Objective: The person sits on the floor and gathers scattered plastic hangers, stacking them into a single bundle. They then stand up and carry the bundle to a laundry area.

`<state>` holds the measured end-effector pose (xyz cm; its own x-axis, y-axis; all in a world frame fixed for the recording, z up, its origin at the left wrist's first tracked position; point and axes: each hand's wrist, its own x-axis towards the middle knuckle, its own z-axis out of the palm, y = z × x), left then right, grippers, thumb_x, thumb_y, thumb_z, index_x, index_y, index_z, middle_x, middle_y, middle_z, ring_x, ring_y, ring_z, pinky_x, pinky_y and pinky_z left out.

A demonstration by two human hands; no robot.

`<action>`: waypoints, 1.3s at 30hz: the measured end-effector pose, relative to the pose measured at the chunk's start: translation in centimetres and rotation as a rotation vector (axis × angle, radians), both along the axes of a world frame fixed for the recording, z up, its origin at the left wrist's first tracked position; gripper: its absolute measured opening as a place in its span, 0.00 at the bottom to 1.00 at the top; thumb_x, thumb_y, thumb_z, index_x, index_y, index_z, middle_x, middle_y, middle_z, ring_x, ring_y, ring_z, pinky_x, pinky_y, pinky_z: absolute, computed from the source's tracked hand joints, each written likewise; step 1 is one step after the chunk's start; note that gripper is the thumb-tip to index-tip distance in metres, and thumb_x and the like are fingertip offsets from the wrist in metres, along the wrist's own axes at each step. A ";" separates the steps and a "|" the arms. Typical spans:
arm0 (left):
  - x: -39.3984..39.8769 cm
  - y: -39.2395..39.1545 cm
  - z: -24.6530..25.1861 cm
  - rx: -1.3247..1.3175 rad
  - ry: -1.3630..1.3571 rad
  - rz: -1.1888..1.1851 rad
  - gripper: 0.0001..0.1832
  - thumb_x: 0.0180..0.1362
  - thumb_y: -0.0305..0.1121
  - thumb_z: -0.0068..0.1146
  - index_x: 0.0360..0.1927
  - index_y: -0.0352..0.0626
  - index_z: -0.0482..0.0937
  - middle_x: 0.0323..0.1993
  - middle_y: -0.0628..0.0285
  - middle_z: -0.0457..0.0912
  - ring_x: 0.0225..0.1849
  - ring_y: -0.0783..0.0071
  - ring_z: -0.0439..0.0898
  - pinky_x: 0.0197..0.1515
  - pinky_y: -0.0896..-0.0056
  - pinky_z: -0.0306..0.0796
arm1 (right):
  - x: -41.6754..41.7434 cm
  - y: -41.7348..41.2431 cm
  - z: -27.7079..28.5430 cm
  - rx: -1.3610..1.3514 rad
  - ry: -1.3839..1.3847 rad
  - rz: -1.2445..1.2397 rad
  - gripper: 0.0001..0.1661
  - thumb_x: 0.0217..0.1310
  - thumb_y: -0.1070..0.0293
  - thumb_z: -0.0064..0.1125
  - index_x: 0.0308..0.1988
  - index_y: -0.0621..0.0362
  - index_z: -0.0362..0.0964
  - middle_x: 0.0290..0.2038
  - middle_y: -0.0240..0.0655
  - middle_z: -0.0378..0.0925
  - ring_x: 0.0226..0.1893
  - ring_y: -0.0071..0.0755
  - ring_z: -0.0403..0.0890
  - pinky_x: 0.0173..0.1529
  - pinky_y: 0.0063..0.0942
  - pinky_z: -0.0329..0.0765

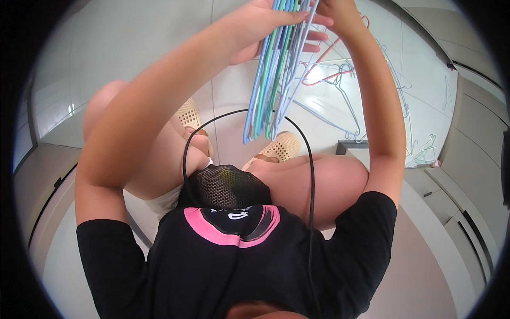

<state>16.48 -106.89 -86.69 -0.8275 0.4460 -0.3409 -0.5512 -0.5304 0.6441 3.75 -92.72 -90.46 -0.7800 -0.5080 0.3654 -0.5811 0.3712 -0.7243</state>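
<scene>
My left hand (255, 38) grips a bundle of thin hangers (261, 95) in blue, green and grey. Its thumb lies across the near side, and its fingers show beyond the bundle. The hangers hang down close together, their upper ends cut off by the picture's top edge. Beside the bundle's top is my right hand (338, 14), partly out of the picture; whether its fingers are closed on a hanger is hidden. Under my right forearm, a red hanger (328, 50) and a blue hanger (324, 117) lie loose on the floor.
More hangers (400, 85) are scattered on the tiled floor to the right, with a small heap (422, 151) farther along. A black cable (310, 159) loops over my lap. My perforated shoes (281, 145) are below the bundle. Cabinets with drawers (442, 203) line the right side.
</scene>
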 end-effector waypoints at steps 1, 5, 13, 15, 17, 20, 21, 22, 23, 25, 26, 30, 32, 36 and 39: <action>0.0 -0.2 0.0 -0.031 -0.011 0.026 0.17 0.64 0.31 0.50 0.54 0.36 0.67 0.53 0.52 0.74 0.49 0.64 0.76 0.53 0.59 0.76 | 0.3 -0.1 -0.8 0.011 0.184 0.039 0.18 0.54 0.74 0.50 0.45 0.67 0.59 0.37 0.45 0.61 0.39 0.45 0.65 0.46 0.43 0.64; 0.4 -1.5 -0.4 -0.091 0.028 0.036 0.19 0.61 0.34 0.56 0.51 0.33 0.71 0.45 0.57 0.76 0.43 0.75 0.75 0.45 0.74 0.75 | 2.7 -0.1 -1.3 0.091 0.550 0.021 0.23 0.48 0.71 0.53 0.46 0.66 0.59 0.39 0.48 0.59 0.41 0.51 0.64 0.49 0.43 0.62; 0.3 -3.0 1.0 -0.159 0.098 0.187 0.28 0.60 0.31 0.56 0.60 0.30 0.61 0.54 0.56 0.74 0.49 0.73 0.75 0.51 0.75 0.74 | 4.7 10.9 -18.4 0.904 0.253 0.185 0.24 0.52 0.61 0.62 0.49 0.53 0.67 0.48 0.39 0.73 0.53 0.44 0.71 0.60 0.49 0.62; 0.1 -3.8 1.5 -0.228 0.111 0.219 0.26 0.61 0.30 0.55 0.60 0.30 0.62 0.53 0.56 0.74 0.51 0.73 0.75 0.53 0.76 0.74 | 7.3 11.9 -19.5 1.053 -0.011 0.300 0.18 0.52 0.65 0.60 0.45 0.51 0.69 0.45 0.35 0.74 0.51 0.40 0.73 0.57 0.48 0.65; 0.0 -4.6 3.1 -0.286 0.073 0.268 0.25 0.61 0.30 0.55 0.59 0.30 0.64 0.51 0.56 0.75 0.51 0.73 0.75 0.53 0.77 0.74 | 8.9 11.7 -20.8 1.051 -0.008 0.244 0.15 0.52 0.69 0.58 0.43 0.50 0.70 0.42 0.34 0.74 0.49 0.39 0.74 0.56 0.47 0.66; -0.2 -4.8 3.7 -0.246 0.169 0.376 0.21 0.61 0.29 0.55 0.56 0.31 0.68 0.49 0.57 0.76 0.49 0.76 0.76 0.51 0.79 0.74 | 8.7 12.2 -21.2 1.074 -0.025 0.268 0.14 0.51 0.74 0.55 0.42 0.50 0.71 0.40 0.33 0.73 0.47 0.37 0.74 0.52 0.44 0.70; -0.4 -5.2 3.7 -0.226 0.189 0.361 0.20 0.61 0.29 0.55 0.55 0.31 0.69 0.48 0.58 0.76 0.48 0.76 0.77 0.50 0.80 0.75 | 8.7 12.1 -21.0 1.082 -0.037 0.301 0.15 0.51 0.75 0.54 0.41 0.50 0.71 0.39 0.33 0.72 0.46 0.37 0.75 0.50 0.43 0.71; -0.6 -5.9 3.6 -0.205 0.209 0.346 0.19 0.61 0.29 0.54 0.54 0.31 0.70 0.47 0.58 0.77 0.46 0.77 0.78 0.49 0.80 0.75 | 8.7 12.0 -20.8 1.113 0.005 0.333 0.15 0.51 0.75 0.54 0.41 0.50 0.71 0.40 0.34 0.71 0.46 0.37 0.74 0.49 0.41 0.72; -0.8 -6.5 3.5 -0.185 0.229 0.331 0.18 0.61 0.28 0.54 0.53 0.31 0.71 0.46 0.59 0.78 0.45 0.77 0.79 0.48 0.81 0.76 | 8.8 11.9 -20.6 1.143 0.046 0.365 0.15 0.50 0.75 0.54 0.41 0.51 0.71 0.40 0.34 0.70 0.45 0.37 0.74 0.47 0.39 0.73; -0.9 -7.0 3.5 -0.148 0.212 0.329 0.18 0.61 0.27 0.53 0.53 0.32 0.71 0.44 0.60 0.79 0.42 0.78 0.80 0.46 0.82 0.77 | 8.8 12.0 -20.3 1.145 0.115 0.418 0.15 0.50 0.76 0.53 0.41 0.52 0.70 0.41 0.35 0.69 0.45 0.37 0.74 0.45 0.36 0.74; -1.0 -7.1 3.5 -0.129 0.203 0.328 0.17 0.61 0.26 0.53 0.53 0.32 0.71 0.43 0.60 0.79 0.41 0.78 0.80 0.45 0.82 0.77 | 8.8 12.2 -20.3 1.113 0.144 0.441 0.14 0.50 0.76 0.53 0.41 0.53 0.70 0.41 0.35 0.68 0.45 0.38 0.73 0.44 0.34 0.75; -1.2 -7.2 3.5 -0.071 0.155 0.315 0.17 0.61 0.26 0.53 0.53 0.32 0.71 0.40 0.61 0.80 0.40 0.78 0.81 0.45 0.82 0.78 | 8.3 12.8 -20.3 1.045 0.134 0.605 0.14 0.50 0.77 0.52 0.40 0.55 0.70 0.42 0.35 0.68 0.45 0.38 0.73 0.44 0.32 0.75; -1.3 -7.1 3.4 -0.057 0.150 0.313 0.17 0.61 0.26 0.53 0.53 0.32 0.71 0.40 0.60 0.80 0.40 0.77 0.81 0.45 0.81 0.78 | 8.4 12.7 -20.1 1.003 0.124 0.592 0.13 0.50 0.77 0.52 0.40 0.55 0.71 0.42 0.34 0.68 0.45 0.37 0.73 0.45 0.32 0.75; -1.6 -6.4 3.1 -0.049 0.152 0.315 0.16 0.61 0.26 0.53 0.52 0.31 0.71 0.40 0.60 0.80 0.41 0.77 0.81 0.45 0.81 0.78 | 8.4 12.4 -20.0 0.956 0.169 0.497 0.14 0.50 0.76 0.52 0.40 0.55 0.72 0.43 0.34 0.69 0.45 0.36 0.73 0.48 0.33 0.74; -1.9 -5.9 2.9 -0.087 0.150 0.320 0.17 0.61 0.26 0.53 0.52 0.31 0.71 0.41 0.59 0.79 0.41 0.76 0.81 0.46 0.80 0.78 | 7.1 12.2 -19.1 1.009 0.168 0.320 0.16 0.51 0.78 0.50 0.42 0.53 0.72 0.41 0.34 0.70 0.46 0.37 0.73 0.50 0.37 0.71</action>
<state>14.61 -112.82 -83.78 -0.9642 0.1307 -0.2307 -0.2622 -0.6008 0.7552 10.85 -80.55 -109.53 -0.5356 -0.8073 -0.2477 -0.8212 0.5663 -0.0700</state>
